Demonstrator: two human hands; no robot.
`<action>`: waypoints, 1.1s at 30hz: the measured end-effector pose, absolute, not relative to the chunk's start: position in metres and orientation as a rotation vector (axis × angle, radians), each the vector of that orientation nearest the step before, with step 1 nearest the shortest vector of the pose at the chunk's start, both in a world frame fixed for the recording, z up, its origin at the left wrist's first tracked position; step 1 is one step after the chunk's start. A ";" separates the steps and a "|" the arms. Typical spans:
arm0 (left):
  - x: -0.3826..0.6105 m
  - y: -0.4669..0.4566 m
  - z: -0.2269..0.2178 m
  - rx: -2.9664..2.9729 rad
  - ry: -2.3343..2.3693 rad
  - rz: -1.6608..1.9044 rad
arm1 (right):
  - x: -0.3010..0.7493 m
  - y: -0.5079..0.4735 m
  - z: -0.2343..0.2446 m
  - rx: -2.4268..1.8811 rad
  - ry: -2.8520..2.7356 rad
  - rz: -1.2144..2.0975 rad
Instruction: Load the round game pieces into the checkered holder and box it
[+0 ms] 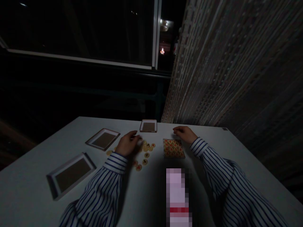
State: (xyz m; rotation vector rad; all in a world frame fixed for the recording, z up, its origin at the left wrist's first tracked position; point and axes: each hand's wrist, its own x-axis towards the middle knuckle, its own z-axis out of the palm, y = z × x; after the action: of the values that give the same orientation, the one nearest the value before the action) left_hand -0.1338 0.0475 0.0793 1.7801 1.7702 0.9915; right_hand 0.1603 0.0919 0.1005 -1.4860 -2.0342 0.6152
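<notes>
My left hand (127, 144) is over loose round game pieces (145, 161), which look like Chinese chess discs with red or dark markings. Its fingers reach forward and right, a gap showing between them; any piece under the palm is hidden. A shallow square box (174, 148) sits to the right, packed with rows of similar discs marked in red. Just beyond that box's far right corner is my right hand (186, 134), its fingers loosely bent and pointing left, with no piece visible in them.
Three shallow trays or lids lie on the white table (146, 192): one at the back (148, 126), one at left (103, 139), and a deeper one at front left (71, 175). A string curtain (213, 63) hangs behind on the right. A pixelated patch (178, 195) covers the near middle.
</notes>
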 end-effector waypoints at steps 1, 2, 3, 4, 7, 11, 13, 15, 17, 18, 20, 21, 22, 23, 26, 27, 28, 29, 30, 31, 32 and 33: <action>-0.139 0.053 0.077 1.773 1.767 1.007 | 0.154 0.099 0.100 -1.482 -2.046 0.630; -0.143 0.059 0.075 1.751 1.762 1.019 | 0.148 0.106 0.099 -1.475 -2.060 0.640; -0.147 0.065 0.073 1.709 1.760 1.033 | 0.141 0.112 0.098 -1.473 -2.073 0.646; -0.150 0.070 0.072 1.696 1.760 1.032 | 0.135 0.118 0.097 -1.472 -2.086 0.650; -0.155 0.084 0.069 1.656 1.769 1.027 | 0.118 0.132 0.095 -1.469 -2.141 0.668; -0.155 0.100 0.069 1.584 1.787 1.000 | 0.101 0.148 0.093 -1.495 -2.200 0.678; -0.154 0.108 0.068 1.548 1.796 0.987 | 0.095 0.155 0.091 -1.525 -2.214 0.679; -0.152 0.116 0.066 1.511 1.810 0.982 | 0.090 0.162 0.087 -1.564 -2.215 0.680; -0.151 0.124 0.064 1.479 1.824 0.982 | 0.085 0.167 0.084 -1.609 -2.210 0.683; -0.150 0.128 0.062 1.466 1.829 0.983 | 0.083 0.169 0.082 -1.630 -2.209 0.688; -0.150 0.135 0.060 1.449 1.832 0.983 | 0.080 0.172 0.079 -1.669 -2.208 0.692; -0.150 0.139 0.058 1.443 1.831 0.982 | 0.078 0.173 0.077 -1.686 -2.206 0.694; -0.149 0.142 0.057 1.438 1.831 0.981 | 0.076 0.174 0.076 -1.703 -2.205 0.695; -0.149 0.144 0.055 1.433 1.830 0.979 | 0.075 0.175 0.074 -1.717 -2.204 0.697; -0.148 0.150 0.047 1.430 1.820 0.978 | 0.070 0.178 0.070 -1.753 -2.209 0.705; -0.147 0.152 0.045 1.434 1.811 0.978 | 0.068 0.180 0.068 -1.763 -2.213 0.709; -0.147 0.153 0.043 1.443 1.794 0.975 | 0.067 0.181 0.067 -1.774 -2.216 0.713; -0.146 0.154 0.041 1.454 1.774 0.972 | 0.065 0.183 0.065 -1.785 -2.219 0.718; -0.145 0.155 0.039 1.463 1.758 0.971 | 0.064 0.185 0.064 -1.796 -2.221 0.725; -0.144 0.156 0.038 1.472 1.743 0.971 | 0.063 0.187 0.063 -1.806 -2.224 0.733; -0.144 0.156 0.038 1.479 1.731 0.970 | 0.063 0.189 0.061 -1.815 -2.228 0.741; -0.143 0.157 0.037 1.485 1.722 0.969 | 0.062 0.190 0.060 -1.822 -2.232 0.751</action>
State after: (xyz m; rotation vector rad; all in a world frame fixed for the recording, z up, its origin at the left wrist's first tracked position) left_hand -0.1429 0.1571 0.0372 1.4854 1.7222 0.9692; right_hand 0.0622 0.1902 0.0596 -1.8222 -2.2317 0.7509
